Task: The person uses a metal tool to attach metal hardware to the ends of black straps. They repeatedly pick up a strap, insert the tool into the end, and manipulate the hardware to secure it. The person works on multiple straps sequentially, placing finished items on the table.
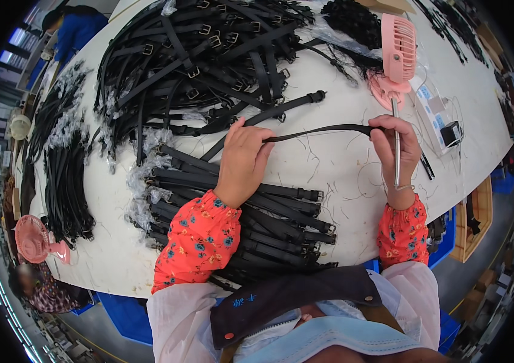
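Observation:
A narrow black belt point(323, 128) is stretched between my two hands above the white table, bowing slightly upward. My left hand point(242, 158) grips its left end with the fingers curled over. The other end is pinched between thumb and fingers of my right hand point(401, 148). That same hand also holds a slim silver metal rod point(396, 166), roughly upright across the fingers; its exact kind I cannot make out. Below my left hand lies a row of black belts point(281, 227) with buckles, partly hidden by my forearm. Clear plastic wrap point(142, 193) covers their left ends.
A large tangled pile of buckled black belts point(208, 60) fills the far side. A pink fan point(398, 51) and a white power strip point(432, 115) stand at the right. Bundled straps point(66, 187) and another pink fan point(32, 239) are at left. A person in blue point(78, 30) bends over farther back.

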Action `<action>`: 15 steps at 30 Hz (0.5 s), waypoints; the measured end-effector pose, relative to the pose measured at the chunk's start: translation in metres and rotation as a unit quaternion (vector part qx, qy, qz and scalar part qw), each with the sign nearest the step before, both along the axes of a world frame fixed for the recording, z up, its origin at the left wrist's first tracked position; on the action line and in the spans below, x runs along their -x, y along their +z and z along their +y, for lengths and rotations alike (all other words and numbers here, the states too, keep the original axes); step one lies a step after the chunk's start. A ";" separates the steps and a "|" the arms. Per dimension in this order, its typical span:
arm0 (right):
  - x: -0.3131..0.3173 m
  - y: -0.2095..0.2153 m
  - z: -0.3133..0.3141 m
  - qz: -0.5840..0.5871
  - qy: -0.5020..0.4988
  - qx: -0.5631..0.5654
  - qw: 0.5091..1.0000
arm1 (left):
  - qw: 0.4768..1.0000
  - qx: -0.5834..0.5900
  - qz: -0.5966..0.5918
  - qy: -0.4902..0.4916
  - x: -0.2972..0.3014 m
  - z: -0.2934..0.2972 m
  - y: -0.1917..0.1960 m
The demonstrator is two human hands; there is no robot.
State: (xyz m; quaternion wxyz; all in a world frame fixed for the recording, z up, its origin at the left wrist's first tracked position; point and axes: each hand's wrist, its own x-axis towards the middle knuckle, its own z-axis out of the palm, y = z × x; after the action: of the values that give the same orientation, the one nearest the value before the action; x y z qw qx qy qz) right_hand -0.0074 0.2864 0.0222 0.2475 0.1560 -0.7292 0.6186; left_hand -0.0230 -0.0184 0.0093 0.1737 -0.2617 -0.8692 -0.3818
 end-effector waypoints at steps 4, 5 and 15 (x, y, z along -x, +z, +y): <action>-0.003 0.006 0.008 0.036 -0.008 0.040 0.999 | 0.994 -0.089 0.052 -0.043 -0.006 0.004 0.016; -0.003 0.008 0.010 0.056 -0.021 0.030 0.998 | 0.992 -0.088 0.066 -0.063 -0.009 0.003 0.020; 0.000 0.006 0.004 0.026 0.012 0.025 0.999 | 0.944 0.160 0.287 -0.036 -0.033 -0.019 0.082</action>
State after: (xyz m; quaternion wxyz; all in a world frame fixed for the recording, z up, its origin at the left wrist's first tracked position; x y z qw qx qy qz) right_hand -0.0072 0.2899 0.0280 0.2628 0.1745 -0.7047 0.6356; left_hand 0.0099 -0.0371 0.0910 0.3579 -0.4151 -0.8223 -0.1527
